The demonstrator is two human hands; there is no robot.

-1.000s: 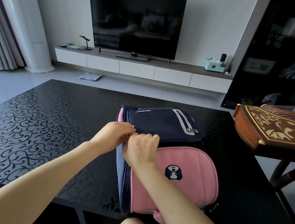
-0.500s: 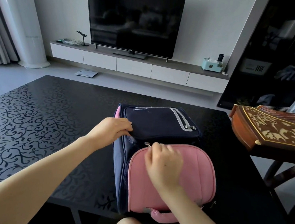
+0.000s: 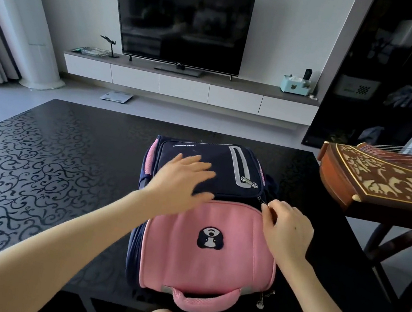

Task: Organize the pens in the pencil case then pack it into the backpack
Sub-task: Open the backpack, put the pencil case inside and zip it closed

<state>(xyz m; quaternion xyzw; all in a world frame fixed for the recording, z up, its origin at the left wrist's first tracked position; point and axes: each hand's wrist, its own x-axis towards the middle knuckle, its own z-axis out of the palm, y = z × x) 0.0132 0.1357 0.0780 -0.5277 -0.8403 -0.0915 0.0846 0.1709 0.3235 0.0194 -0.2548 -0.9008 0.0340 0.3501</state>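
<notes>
Black table (image 3: 38,172) with scroll pattern sits under the backpack (image 3: 211,257). Backpack lies flat, its near end at the table's near edge. Its far part is navy with a grey-trimmed zip pocket. Its near part is a pink domed flap with a small dog-face patch (image 3: 210,238), and a pink carry handle (image 3: 202,299) at the backpack's near end. Left hand (image 3: 182,181) is over the backpack's navy part, fingers straight and spread, holding nothing. It is motion-blurred, so contact is probably light but I cannot tell. Right hand (image 3: 287,228) is at the backpack's right side, fingers curled, pinching the zipper pull (image 3: 263,201) where pink meets navy.
</notes>
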